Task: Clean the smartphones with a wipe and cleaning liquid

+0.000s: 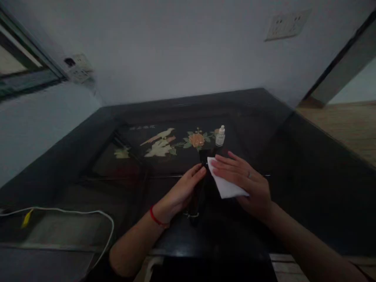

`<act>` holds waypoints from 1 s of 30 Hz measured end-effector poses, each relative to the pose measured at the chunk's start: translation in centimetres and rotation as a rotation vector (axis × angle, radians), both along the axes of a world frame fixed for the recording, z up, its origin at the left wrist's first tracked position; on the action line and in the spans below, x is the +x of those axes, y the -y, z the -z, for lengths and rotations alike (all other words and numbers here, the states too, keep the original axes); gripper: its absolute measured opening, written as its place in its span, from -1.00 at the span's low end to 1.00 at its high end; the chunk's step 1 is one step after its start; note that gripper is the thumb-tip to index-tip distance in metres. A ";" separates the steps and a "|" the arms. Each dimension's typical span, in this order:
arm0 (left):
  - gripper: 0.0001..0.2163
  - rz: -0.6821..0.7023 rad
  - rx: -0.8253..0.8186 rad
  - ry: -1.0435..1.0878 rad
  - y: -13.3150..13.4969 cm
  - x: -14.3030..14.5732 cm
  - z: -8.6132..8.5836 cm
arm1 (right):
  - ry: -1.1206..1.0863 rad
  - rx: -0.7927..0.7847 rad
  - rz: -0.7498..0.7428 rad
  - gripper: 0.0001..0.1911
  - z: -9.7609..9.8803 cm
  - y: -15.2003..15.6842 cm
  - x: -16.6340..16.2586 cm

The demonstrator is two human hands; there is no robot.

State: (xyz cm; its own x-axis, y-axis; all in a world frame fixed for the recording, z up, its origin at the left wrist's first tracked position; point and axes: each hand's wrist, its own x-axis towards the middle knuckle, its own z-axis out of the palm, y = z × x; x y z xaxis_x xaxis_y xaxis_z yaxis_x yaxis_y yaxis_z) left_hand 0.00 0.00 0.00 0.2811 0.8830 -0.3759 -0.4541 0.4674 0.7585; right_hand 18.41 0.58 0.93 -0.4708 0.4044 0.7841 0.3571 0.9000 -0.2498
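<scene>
My left hand (185, 188), with a red cord at the wrist, is closed on the edge of a shiny black object (207, 156). Its outline melts into the dark tabletop, so I cannot tell its kind; small metal fittings (192, 214) glint below the hand. A folded white cloth (226, 186) lies under the fingers of my right hand (246, 180), which press it against the black object. Thumb and palm on that side are partly hidden. Just beyond the hands a small clear bottle (219, 138) with a white dropper tip stands upright.
The black glossy table (249, 109) carries an inlaid picture of a bird (161, 134) and flowers (196, 140). A white cable (73, 212) with a yellow tag (27, 218) runs at the left. Wall sockets (288, 25) are at the back, wooden floor (343, 129) at the right.
</scene>
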 end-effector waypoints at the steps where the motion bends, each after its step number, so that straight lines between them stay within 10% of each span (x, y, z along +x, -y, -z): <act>1: -0.56 -0.003 -0.003 0.012 0.0 0.0 -0.2 | 0.031 0.028 -0.039 -0.66 0.0 0.2 -0.2; 8: -0.64 -0.079 0.025 0.023 -0.4 -0.3 -0.1 | 0.168 0.215 -0.229 -0.75 -0.4 2.5 -2.4; 16: -0.43 0.152 -0.336 0.278 -0.7 -0.6 0.1 | 0.232 0.360 -0.243 -0.75 -0.1 3.1 -3.1; 30: -0.32 0.046 -0.073 0.688 -0.1 -0.9 -0.9 | 0.257 0.389 -0.148 -0.75 -0.1 2.5 -2.5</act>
State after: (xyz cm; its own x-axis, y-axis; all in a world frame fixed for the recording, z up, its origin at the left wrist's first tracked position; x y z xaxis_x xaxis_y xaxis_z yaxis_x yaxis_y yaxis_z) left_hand -0.92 0.11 0.93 0.5136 0.8435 -0.1570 -0.7989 0.5369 0.2710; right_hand 15.90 -1.94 1.02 -0.6996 0.0189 0.7143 0.2242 0.9550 0.1943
